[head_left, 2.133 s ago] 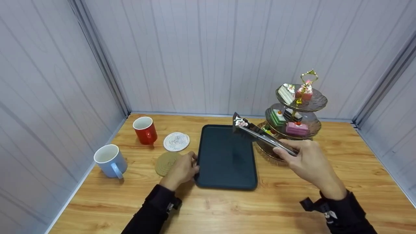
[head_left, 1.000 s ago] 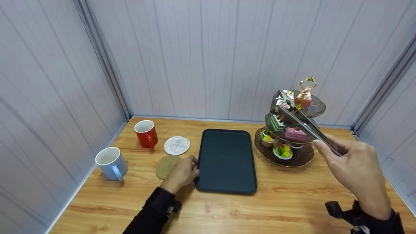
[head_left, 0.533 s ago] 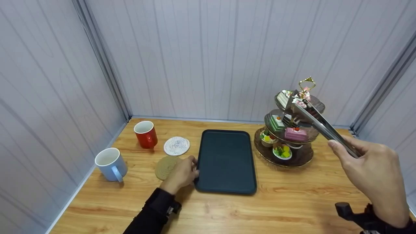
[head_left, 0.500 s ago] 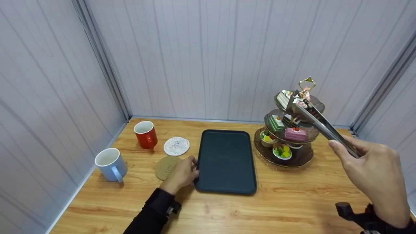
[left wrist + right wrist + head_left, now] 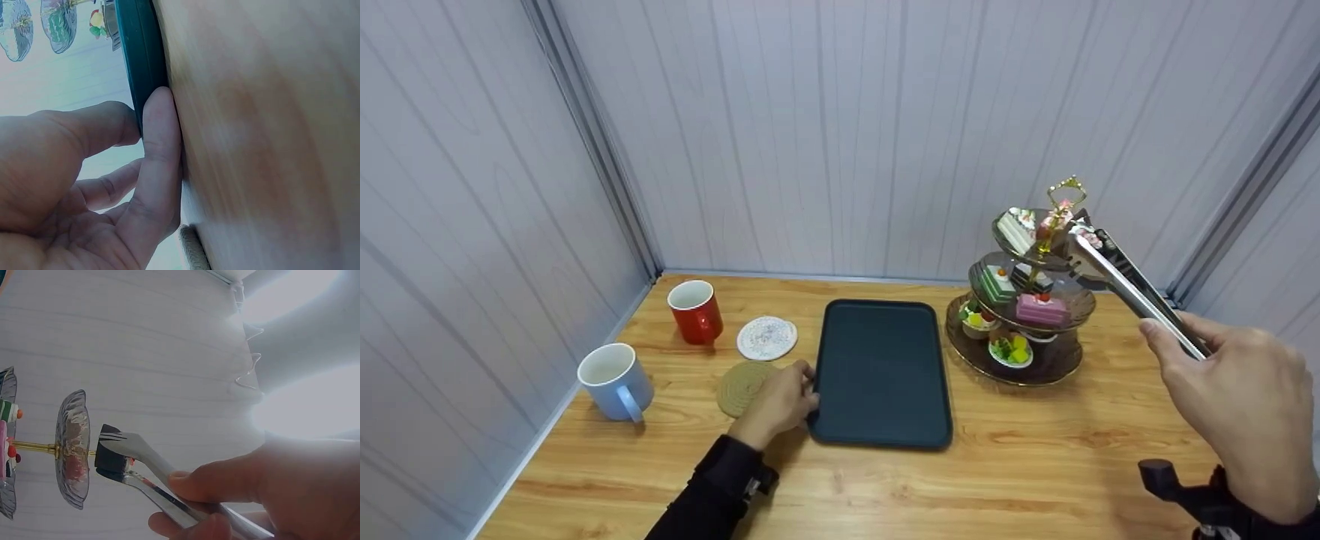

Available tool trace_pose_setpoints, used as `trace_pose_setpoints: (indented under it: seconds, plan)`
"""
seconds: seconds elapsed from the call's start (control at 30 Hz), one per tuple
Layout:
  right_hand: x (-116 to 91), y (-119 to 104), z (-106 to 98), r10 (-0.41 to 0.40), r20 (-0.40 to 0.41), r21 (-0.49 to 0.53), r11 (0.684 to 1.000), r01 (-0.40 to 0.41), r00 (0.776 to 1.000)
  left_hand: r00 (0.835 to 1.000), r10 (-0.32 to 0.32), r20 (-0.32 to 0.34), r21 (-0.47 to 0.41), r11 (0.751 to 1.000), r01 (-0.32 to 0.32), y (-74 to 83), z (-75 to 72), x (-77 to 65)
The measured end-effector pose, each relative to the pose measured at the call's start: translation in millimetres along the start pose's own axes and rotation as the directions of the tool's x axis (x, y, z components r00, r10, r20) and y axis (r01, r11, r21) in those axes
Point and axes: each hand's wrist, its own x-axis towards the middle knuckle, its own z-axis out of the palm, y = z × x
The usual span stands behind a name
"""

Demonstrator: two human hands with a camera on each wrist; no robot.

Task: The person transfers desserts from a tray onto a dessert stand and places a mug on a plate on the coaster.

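Note:
My left hand (image 5: 776,401) pinches the left edge of a dark rectangular tray (image 5: 881,375); in the left wrist view the thumb (image 5: 115,124) lies at the rim and a finger (image 5: 160,135) along its side, close to the tabletop. My right hand (image 5: 1245,397) grips metal tongs (image 5: 1140,296). Between the tongs' ends is a dark chocolate cake slice (image 5: 107,458) with a cream topping, partly hidden by the prongs. It is held in the air at the right of the top plate of a three-tier glass cake stand (image 5: 1020,382).
A pink-red cake and a white cake slice (image 5: 1016,231) sit on the top plate. The middle plate bears a green slice (image 5: 997,283), a pink slice (image 5: 1042,307) and a dark one. Small cups are below. A red mug (image 5: 695,311), blue mug (image 5: 615,382) and two coasters (image 5: 766,338) stand left.
My right hand has carried the tongs and chocolate cake slice from above the tray, past the stand's front, to its right side. My left hand stays on the tray edge.

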Motion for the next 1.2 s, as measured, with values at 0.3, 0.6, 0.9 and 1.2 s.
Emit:
trace_pose_setpoints:
  seconds: [0.3,0.6,0.9,1.2]
  plan:
    - [9,-12,-7,-0.012,0.086,-0.052,0.999,0.016,0.996,0.999,0.024,-0.020,0.046,0.999,-0.023,-1.0,0.7,-0.5]
    - [20,-20,-14,0.028,0.180,-0.100,0.995,-0.010,0.983,0.999,0.042,-0.025,0.070,0.997,-0.041,-0.9,0.5,1.1]
    - [26,-27,-20,0.010,0.199,-0.122,0.992,0.014,0.980,1.000,0.019,-0.024,0.081,0.997,-0.017,-0.8,-0.3,3.9]
    - [27,-31,-20,0.032,0.213,-0.132,0.991,-0.003,0.977,1.000,-0.003,-0.010,0.060,0.998,0.004,0.5,-0.4,3.3]
